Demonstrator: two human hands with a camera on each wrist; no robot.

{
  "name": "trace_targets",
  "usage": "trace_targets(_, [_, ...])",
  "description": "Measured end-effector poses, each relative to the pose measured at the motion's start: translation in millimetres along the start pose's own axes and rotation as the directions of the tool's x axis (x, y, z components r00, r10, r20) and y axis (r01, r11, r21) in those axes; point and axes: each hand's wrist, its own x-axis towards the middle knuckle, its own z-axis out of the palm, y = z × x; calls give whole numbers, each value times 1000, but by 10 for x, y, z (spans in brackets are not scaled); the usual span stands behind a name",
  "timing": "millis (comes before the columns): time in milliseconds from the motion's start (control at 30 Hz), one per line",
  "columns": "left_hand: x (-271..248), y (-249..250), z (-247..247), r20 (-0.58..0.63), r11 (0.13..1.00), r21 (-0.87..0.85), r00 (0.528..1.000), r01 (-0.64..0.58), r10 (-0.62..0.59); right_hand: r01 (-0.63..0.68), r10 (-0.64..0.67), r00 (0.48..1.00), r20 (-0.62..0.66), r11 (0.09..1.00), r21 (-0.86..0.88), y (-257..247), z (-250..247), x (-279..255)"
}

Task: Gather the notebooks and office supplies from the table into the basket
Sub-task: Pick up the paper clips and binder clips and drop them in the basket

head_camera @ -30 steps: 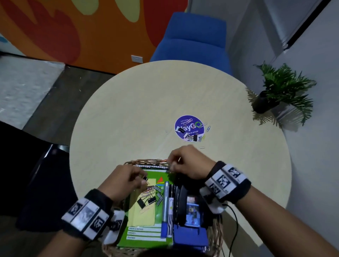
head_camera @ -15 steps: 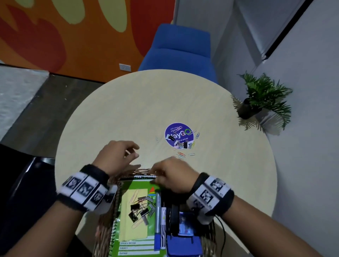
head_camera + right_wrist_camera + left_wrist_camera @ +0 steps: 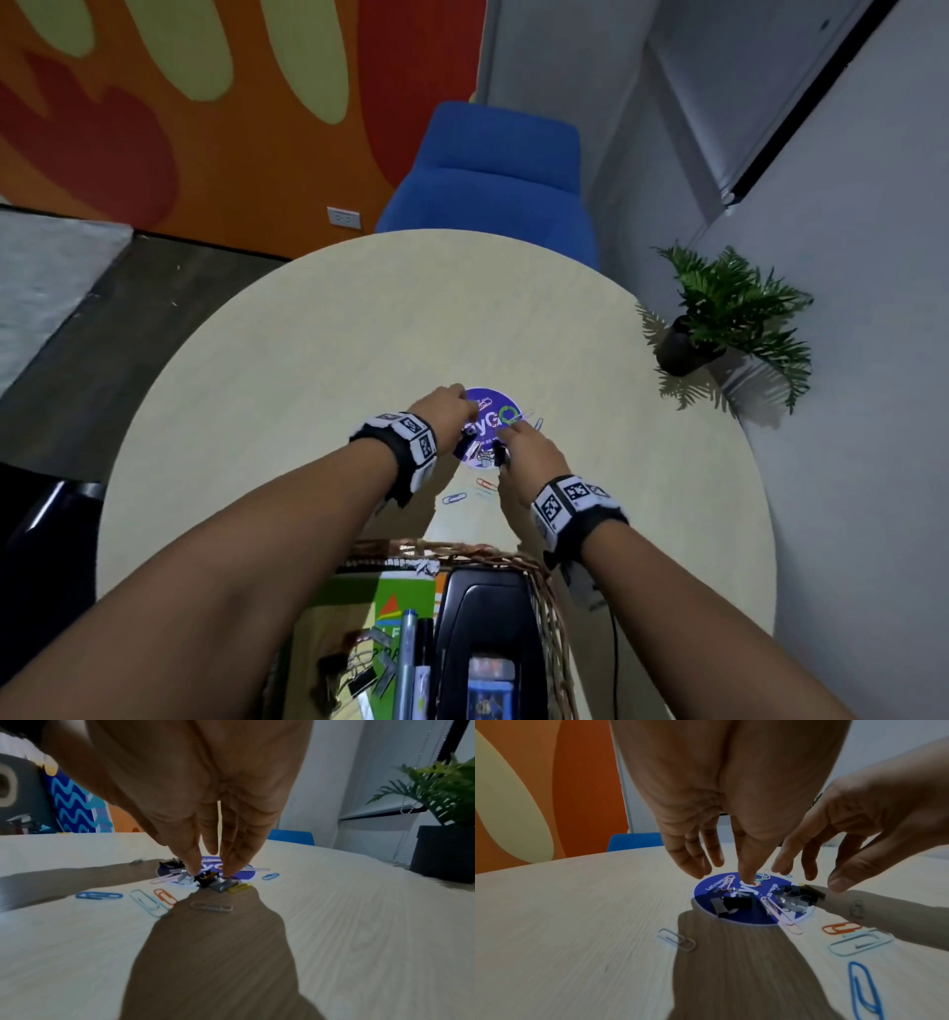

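Observation:
Both my hands are stretched out over a round purple sticker (image 3: 488, 424) in the middle of the table. Black binder clips (image 3: 734, 903) and coloured paper clips (image 3: 841, 928) lie on and around it. My left hand (image 3: 721, 874) points straight fingers down, one fingertip (image 3: 746, 881) touching the sticker. My right hand (image 3: 209, 870) lowers straight fingers on either side of a black binder clip (image 3: 205, 879) and holds nothing. The wicker basket (image 3: 544, 591) at the near edge holds a green notebook (image 3: 395, 596), pens (image 3: 408, 663), more clips and a black stapler (image 3: 485, 616).
The round pale wood table (image 3: 308, 360) is bare beyond the sticker. A potted plant (image 3: 719, 318) stands at its right edge by the wall. A blue chair (image 3: 493, 174) is behind the far edge.
Both hands left the basket and reached forward to the purple sticker and its clips. The left hand led; the right followed from the basket rim.

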Motion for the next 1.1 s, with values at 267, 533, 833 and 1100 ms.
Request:
trace_targets(267, [257, 44, 148, 179, 990, 142, 984, 0, -26, -11, 11, 1000, -16, 1000, -8, 100, 190, 118])
trace_targets(533, [153, 64, -56, 90, 990, 139, 996, -4, -8, -57, 92, 989, -116, 960, 275, 99, 26, -49])
trace_targets(833, [-881, -137, -475, -63, 965, -255, 997, -51, 36, 3, 125, 978, -169, 796, 605, 139, -281, -342])
trace_targets(1100, [-2147, -261, -157, 36, 957, -283, 996, -64, 78, 230, -207, 973, -102, 843, 485, -362, -421, -910])
